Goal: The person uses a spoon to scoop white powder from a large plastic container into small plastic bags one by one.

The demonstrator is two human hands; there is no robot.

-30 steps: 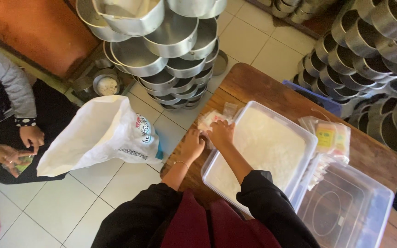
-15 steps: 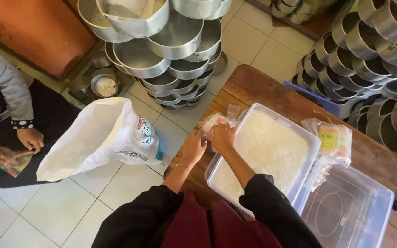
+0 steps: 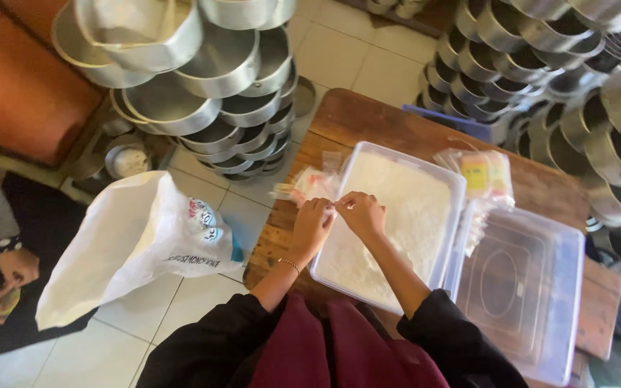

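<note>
Now pinching small clear bag [image 3: 337,207] between left hand [image 3: 312,224] and right hand [image 3: 362,213], near tub [image 3: 448,183] of white powder; filled packets [image 3: 484,174] far right.

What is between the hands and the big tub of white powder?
Nothing visible. The left hand and right hand meet at the fingertips over the near-left edge of the clear plastic tub of white powder. They seem to pinch something small and pale; what it is can't be told. The tub is open, no lid on it.
</note>
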